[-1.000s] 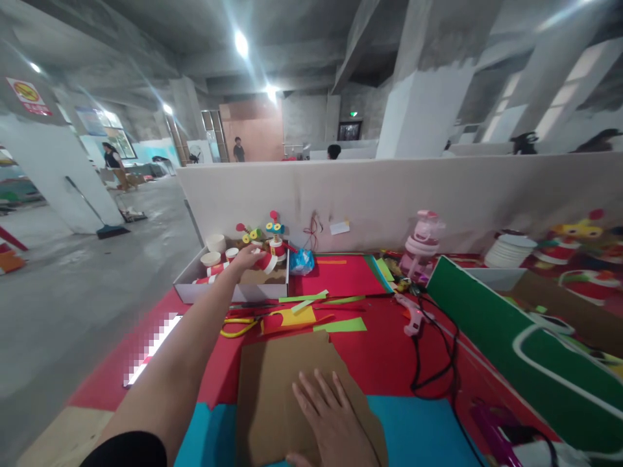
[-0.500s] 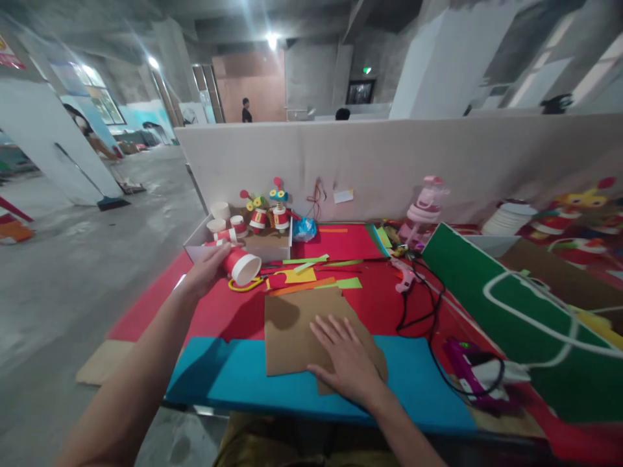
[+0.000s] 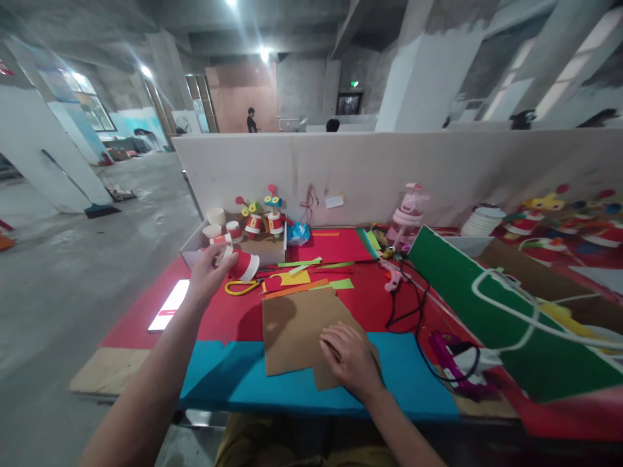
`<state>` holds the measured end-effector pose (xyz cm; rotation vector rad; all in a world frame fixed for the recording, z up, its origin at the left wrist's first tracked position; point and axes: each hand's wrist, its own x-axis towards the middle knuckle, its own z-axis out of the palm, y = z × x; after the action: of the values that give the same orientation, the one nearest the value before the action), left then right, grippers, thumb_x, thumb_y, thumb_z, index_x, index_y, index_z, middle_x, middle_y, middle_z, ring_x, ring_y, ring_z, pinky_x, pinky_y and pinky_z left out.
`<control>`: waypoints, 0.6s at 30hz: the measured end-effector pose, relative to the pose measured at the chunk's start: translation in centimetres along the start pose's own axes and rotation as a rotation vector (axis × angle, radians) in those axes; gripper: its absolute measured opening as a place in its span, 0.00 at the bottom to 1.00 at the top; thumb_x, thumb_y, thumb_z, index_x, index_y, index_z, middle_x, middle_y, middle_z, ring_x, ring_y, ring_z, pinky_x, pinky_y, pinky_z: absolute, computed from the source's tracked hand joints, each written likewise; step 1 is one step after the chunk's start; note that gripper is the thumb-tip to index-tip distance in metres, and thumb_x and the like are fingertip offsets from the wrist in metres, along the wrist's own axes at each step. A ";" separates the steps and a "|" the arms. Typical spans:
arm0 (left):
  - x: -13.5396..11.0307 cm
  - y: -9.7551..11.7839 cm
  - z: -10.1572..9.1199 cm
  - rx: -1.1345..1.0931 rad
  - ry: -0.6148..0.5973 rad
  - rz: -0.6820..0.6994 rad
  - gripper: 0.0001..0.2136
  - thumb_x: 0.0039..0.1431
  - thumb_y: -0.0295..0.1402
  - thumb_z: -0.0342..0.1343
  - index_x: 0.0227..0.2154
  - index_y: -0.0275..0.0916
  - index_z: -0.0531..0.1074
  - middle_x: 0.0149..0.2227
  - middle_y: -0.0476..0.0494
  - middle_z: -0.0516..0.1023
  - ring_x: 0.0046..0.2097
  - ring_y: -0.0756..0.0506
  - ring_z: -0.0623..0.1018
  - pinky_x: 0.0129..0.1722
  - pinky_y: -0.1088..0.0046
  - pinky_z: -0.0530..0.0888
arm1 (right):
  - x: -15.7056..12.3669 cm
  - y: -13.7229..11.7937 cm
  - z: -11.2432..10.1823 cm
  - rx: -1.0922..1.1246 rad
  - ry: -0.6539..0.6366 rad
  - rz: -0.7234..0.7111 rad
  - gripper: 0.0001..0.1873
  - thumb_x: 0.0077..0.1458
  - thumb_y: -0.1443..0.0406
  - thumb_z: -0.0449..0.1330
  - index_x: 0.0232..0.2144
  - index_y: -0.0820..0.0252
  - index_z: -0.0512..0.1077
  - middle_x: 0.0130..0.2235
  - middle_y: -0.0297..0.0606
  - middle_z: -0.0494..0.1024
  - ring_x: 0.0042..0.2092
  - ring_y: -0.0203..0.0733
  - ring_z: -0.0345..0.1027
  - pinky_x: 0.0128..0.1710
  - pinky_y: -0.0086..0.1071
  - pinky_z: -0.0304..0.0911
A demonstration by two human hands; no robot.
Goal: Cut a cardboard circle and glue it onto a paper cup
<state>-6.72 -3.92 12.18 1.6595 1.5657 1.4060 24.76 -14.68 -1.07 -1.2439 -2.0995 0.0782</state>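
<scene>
My left hand (image 3: 210,272) is closed around the base end of a red paper cup (image 3: 244,266) with a white rim. The cup is tilted, its mouth facing down and to the right, just above the red table covering. My right hand (image 3: 351,363) rests on brown cardboard (image 3: 292,331), its fingers curled in and close together, with nothing visible in them. Beyond the cardboard lie coloured paper strips (image 3: 311,287) and yellow-handled scissors (image 3: 239,289), partly hidden by the cup.
At the back left, a box (image 3: 265,251) holds cups and two cup figures (image 3: 274,220). A lit phone (image 3: 170,305) lies beside my left forearm. Right of the cardboard are a pink glue gun (image 3: 392,275), black cable, a purple device (image 3: 450,363) and a green board (image 3: 491,318).
My left hand has shifted on the cup, and the cup's mouth has turned further down. My right hand's spread fingers have curled in on the cardboard. The phone has come into fuller view.
</scene>
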 end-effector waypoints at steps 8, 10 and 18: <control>-5.0 2.2 5.1 0.337 -0.420 0.322 0.23 0.59 0.48 0.53 0.52 0.41 0.71 0.48 0.40 0.76 0.48 0.39 0.76 0.45 0.66 0.72 | 0.0 0.2 0.2 -0.056 -0.024 0.037 0.11 0.62 0.68 0.50 0.33 0.58 0.73 0.36 0.41 0.78 0.42 0.43 0.71 0.46 0.37 0.65; -7.5 1.3 6.0 0.460 -0.415 0.355 0.22 0.59 0.47 0.52 0.53 0.43 0.70 0.50 0.39 0.74 0.49 0.38 0.75 0.46 0.65 0.72 | 0.0 0.3 0.2 -0.083 -0.055 0.050 0.11 0.62 0.67 0.51 0.33 0.58 0.73 0.37 0.41 0.78 0.43 0.43 0.70 0.44 0.35 0.64; -12.5 -0.9 6.7 0.656 -0.410 0.478 0.22 0.61 0.40 0.52 0.57 0.43 0.66 0.51 0.38 0.73 0.49 0.36 0.72 0.48 0.57 0.71 | -0.2 0.2 0.2 -0.081 -0.070 0.062 0.10 0.63 0.68 0.51 0.33 0.58 0.72 0.37 0.41 0.77 0.43 0.42 0.69 0.44 0.34 0.63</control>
<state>0.88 -13.17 4.40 2.6439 1.5253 0.6621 24.88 -14.65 -1.35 -1.3727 -2.1423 0.0653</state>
